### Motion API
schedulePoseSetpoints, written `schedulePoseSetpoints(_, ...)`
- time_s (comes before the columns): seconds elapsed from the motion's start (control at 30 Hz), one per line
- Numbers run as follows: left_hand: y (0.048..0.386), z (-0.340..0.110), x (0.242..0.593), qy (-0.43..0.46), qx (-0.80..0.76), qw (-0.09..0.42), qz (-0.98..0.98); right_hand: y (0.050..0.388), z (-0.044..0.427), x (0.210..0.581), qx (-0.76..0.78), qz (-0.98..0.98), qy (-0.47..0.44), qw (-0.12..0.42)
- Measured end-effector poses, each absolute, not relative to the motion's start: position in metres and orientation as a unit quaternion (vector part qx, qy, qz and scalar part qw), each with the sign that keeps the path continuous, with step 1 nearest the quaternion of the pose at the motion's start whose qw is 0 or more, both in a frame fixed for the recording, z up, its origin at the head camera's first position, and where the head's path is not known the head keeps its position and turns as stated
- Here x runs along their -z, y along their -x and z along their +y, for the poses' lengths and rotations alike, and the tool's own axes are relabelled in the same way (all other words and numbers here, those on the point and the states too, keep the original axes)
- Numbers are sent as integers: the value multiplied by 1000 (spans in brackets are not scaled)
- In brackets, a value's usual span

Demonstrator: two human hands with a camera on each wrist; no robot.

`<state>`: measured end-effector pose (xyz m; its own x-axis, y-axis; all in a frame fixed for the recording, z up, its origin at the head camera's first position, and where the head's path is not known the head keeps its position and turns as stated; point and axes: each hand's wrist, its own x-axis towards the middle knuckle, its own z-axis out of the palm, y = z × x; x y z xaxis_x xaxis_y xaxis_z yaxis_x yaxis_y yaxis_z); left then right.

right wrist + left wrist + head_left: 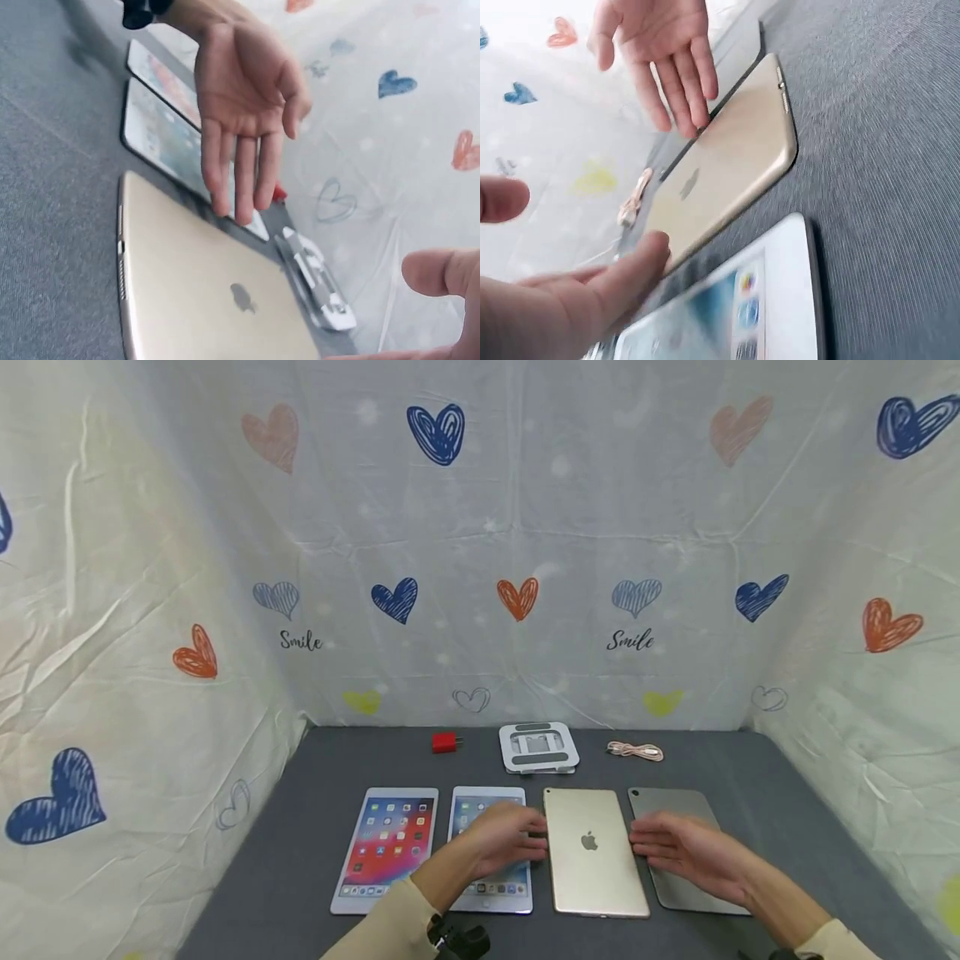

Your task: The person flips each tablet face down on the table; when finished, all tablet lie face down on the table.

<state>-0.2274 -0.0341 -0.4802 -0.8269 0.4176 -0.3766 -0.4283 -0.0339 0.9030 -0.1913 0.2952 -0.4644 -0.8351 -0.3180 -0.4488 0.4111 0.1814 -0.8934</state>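
A gold tablet (592, 868) lies back up on the grey table between two open hands. The left hand (504, 841) has its fingertips at the tablet's left edge, above a white tablet (498, 902) with its screen lit. At the opposite edge is the right hand (693, 853), fingers extended, over a grey tablet (686, 806) lying back up. In the left wrist view the gold tablet (735, 142) lies flat; whether the fingers touch it I cannot tell. The right wrist view shows the left hand (244, 120) palm out beyond the gold tablet (202, 277).
Another white tablet (386, 852) with a lit screen lies at the left. Along the back of the table are a red charger plug (444, 742), a folded white and grey stand (538, 747) and a bundled cable (635, 750). A heart-patterned curtain (517, 527) surrounds the table.
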Motion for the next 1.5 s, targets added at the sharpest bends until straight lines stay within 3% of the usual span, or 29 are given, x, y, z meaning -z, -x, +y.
schedulePoseSetpoints(0.37,215,-113,465,-47,-743,309,591,188,276,453,689,646,75,318)
schedulePoseSetpoints(0.77,209,-177,469,-38,-715,312,624,198,218,464,720,608,62,330)
schedulePoseSetpoints(1.5,215,-176,481,14,-631,255,732,207,171,489,731,594,9,335)
